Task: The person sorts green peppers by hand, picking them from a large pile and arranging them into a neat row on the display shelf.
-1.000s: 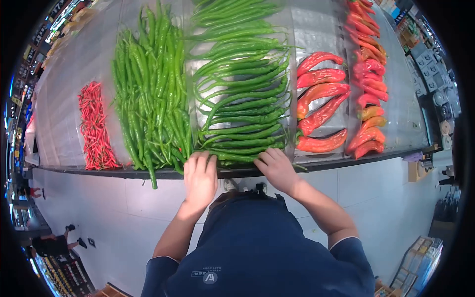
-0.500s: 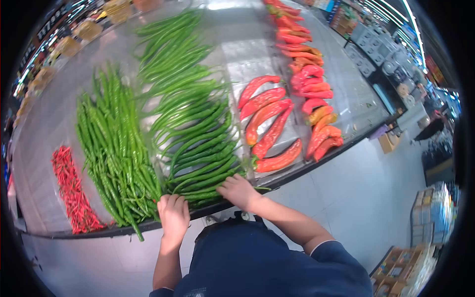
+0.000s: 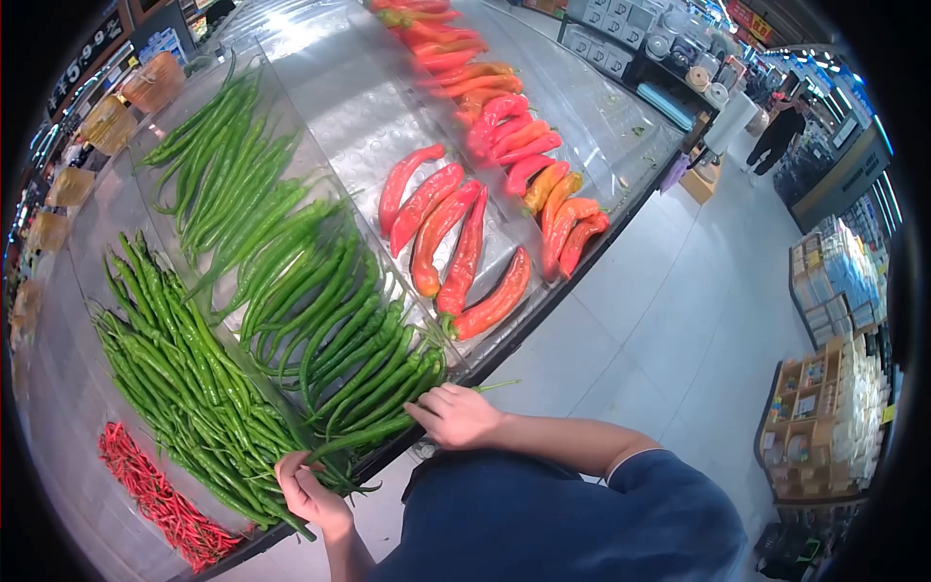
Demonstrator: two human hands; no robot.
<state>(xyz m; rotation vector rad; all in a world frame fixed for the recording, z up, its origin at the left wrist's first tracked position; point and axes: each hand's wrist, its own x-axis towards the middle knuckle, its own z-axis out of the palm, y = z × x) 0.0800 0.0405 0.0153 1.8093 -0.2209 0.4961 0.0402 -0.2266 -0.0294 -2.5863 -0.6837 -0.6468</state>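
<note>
Pepper [image 3: 364,436] lies along front edge of shelf [image 3: 354,136], long axis running from one hand to other. Left hand [image 3: 308,493]: fingers closed round stem end. Right hand [image 3: 454,415]: fingers bent over far end, grip unclear. Green pile [image 3: 194,378] just behind

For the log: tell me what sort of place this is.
Likely a supermarket produce section: green peppers and red peppers laid in rows on a display counter, stocked shelves across the aisle.
</note>
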